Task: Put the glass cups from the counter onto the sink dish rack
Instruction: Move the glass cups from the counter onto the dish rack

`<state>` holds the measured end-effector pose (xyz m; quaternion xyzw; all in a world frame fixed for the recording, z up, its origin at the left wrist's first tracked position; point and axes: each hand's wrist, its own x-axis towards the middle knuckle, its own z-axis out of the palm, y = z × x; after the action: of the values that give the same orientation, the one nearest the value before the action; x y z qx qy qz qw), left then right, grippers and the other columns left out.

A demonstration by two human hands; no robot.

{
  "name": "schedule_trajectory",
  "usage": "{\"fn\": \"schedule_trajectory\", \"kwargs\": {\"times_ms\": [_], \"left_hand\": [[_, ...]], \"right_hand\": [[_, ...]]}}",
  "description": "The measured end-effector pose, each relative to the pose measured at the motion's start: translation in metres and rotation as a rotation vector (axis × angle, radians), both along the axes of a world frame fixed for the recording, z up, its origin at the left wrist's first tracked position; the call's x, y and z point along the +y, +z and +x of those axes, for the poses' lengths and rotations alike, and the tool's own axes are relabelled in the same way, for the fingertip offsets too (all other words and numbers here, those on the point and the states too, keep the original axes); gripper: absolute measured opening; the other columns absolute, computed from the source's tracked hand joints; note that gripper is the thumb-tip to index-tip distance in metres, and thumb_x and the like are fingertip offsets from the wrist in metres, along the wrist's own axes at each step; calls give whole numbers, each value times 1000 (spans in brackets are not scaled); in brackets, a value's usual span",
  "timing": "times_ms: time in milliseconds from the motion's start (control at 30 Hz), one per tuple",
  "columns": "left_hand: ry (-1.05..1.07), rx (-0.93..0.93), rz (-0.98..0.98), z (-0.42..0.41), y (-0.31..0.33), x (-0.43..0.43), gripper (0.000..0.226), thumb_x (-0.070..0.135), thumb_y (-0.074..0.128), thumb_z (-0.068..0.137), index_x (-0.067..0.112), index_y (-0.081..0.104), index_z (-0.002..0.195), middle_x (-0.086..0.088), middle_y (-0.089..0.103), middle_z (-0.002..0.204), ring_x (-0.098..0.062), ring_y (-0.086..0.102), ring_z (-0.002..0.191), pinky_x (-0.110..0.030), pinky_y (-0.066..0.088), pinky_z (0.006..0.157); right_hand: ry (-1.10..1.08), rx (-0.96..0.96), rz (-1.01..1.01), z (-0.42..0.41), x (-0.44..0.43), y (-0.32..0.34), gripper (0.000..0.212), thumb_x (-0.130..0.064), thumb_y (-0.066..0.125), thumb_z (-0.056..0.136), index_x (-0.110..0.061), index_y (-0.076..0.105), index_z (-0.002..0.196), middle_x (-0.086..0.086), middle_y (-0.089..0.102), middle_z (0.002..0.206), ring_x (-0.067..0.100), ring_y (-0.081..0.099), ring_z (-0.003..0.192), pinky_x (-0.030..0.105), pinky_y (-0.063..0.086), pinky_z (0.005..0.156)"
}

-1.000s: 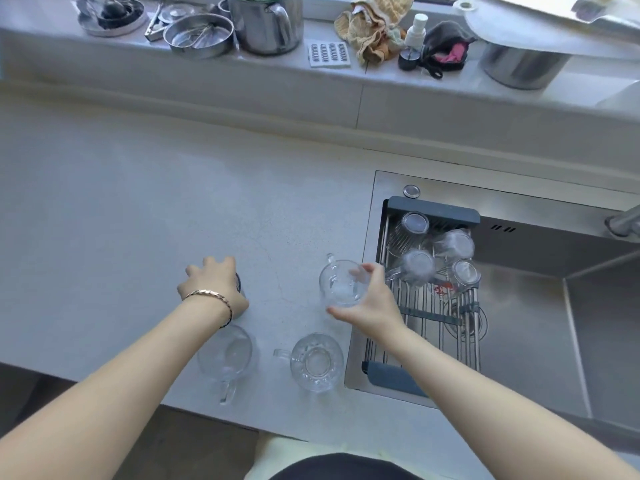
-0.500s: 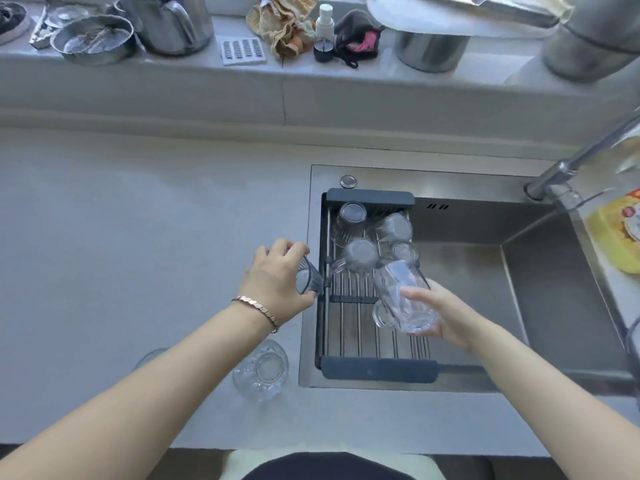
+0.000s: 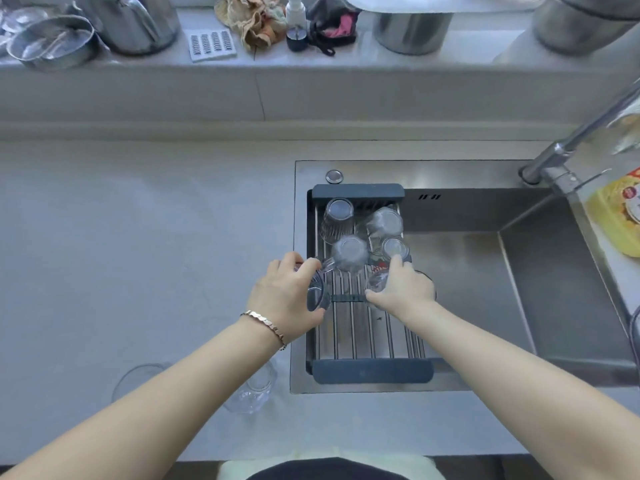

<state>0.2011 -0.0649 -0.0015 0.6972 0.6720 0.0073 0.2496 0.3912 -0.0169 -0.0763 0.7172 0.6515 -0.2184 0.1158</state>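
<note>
A dark-framed dish rack (image 3: 372, 371) with steel bars spans the left side of the sink. Several glass cups (image 3: 349, 252) stand upside down at its far end. My left hand (image 3: 285, 297) grips a dark-tinted glass cup (image 3: 316, 295) tilted at the rack's left rail. My right hand (image 3: 403, 289) holds a clear glass cup (image 3: 376, 281) down against the rack bars, just in front of the upturned cups. Two more glass cups (image 3: 254, 393) remain on the counter near its front edge, one (image 3: 138, 374) partly hidden by my left forearm.
The steel sink basin (image 3: 485, 289) lies right of the rack, with a tap (image 3: 568, 147) at its far right corner. Pots, a strainer, cloths and a bottle (image 3: 296, 26) line the back ledge. A yellow packet (image 3: 620, 216) sits at the right edge.
Both hands carried cups from the counter over to the rack. The right hand's cup has gone down onto the bars; the left hand's cup reached the left rail.
</note>
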Motion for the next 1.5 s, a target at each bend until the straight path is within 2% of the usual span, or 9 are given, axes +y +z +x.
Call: {"fn": "schedule_trajectory", "kwargs": {"times_ms": [167,400,567,700,767,900,1067,1200,1500], "left_hand": [[-6,18,31,-3,0,-1,58,37,67,75,25,46,128,-1,45,129,-22,46,115,-31,46,87],[49,-87,70,-6,-3,-2,60,35,71,72,25,50,127,-1,49,127,-21,48,115,-30,45,90],[293,-442,-2,1,9,4,60,36,81,63,34,54,117,9,57,108,-14,57,100,-29,49,87],[489,-815,-188,7,10,9,51,38,84,58,39,57,101,9,61,104,-13,64,92,-30,55,83],[503,-849,-286,7,7,11,58,52,77,50,41,57,103,1,62,117,-19,62,105,-37,54,90],[477,-642,-358,2,-6,17,45,35,55,90,15,47,130,-9,55,131,-17,54,102,-39,49,93],[413,-418,-285,-26,-15,8,28,21,52,92,9,58,117,-10,63,120,-16,55,93,-31,47,87],[430,-369,-243,-49,-15,-2,25,19,53,92,9,61,113,-3,62,103,-15,57,92,-30,48,85],[493,-400,-200,-69,-15,-14,21,17,53,91,10,63,108,0,60,96,-15,58,90,-27,47,84]], "right_hand": [[5,-82,82,-7,-5,-21,68,-51,60,80,-5,33,121,16,47,120,34,63,94,33,48,65],[-13,82,201,4,-15,-6,69,-50,67,75,-8,41,123,13,47,124,32,49,113,40,45,92],[154,847,-86,3,-31,46,82,-19,83,65,-40,35,128,-13,41,127,3,44,119,21,37,104],[30,1027,-8,2,-47,53,72,-10,85,61,-46,45,108,-25,52,114,-19,48,104,-1,33,90],[-6,1012,70,4,-49,55,66,-10,86,60,-43,48,102,-24,55,106,-18,51,96,-3,36,83],[43,741,126,4,-40,57,56,-26,84,60,-38,51,103,-6,60,106,4,55,94,12,42,81],[219,309,30,-17,-11,40,60,-35,73,69,-24,46,122,6,55,115,26,50,111,35,44,89],[381,54,-47,-49,4,20,57,-22,68,76,-15,40,126,15,49,119,35,45,112,40,47,86],[265,108,28,-58,-9,-12,65,-24,69,80,-11,32,132,17,44,123,34,42,115,41,45,91]]}}
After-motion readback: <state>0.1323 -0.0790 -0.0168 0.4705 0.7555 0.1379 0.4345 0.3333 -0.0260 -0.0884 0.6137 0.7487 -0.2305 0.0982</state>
